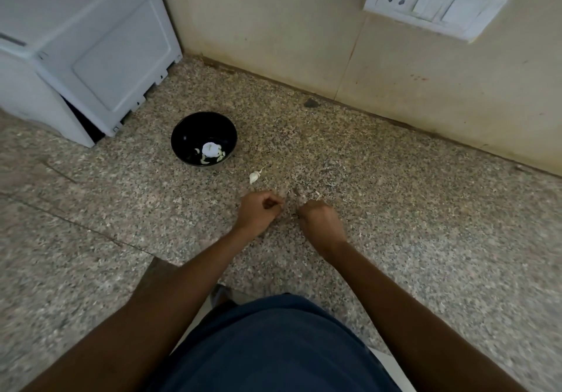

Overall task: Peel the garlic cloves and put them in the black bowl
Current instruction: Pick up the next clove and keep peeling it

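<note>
A black bowl (203, 139) stands on the speckled granite counter (395, 209), holding a white garlic bulb piece and several pale cloves. A loose white garlic clove (254, 177) lies on the counter between the bowl and my hands. My left hand (258, 212) is curled into a fist near the counter's middle, fingers pinched together. My right hand (319, 221) is close beside it, fingers closed too. Whatever the fingers pinch is hidden or too small to tell. Thin bits of garlic skin (316, 196) lie just beyond my right hand.
A white appliance (82, 57) stands at the back left, close to the bowl. A beige wall with a white socket and switch plate (438, 2) runs along the back. A small dark chip (310, 103) sits at the wall's base. My blue-clad body fills the bottom.
</note>
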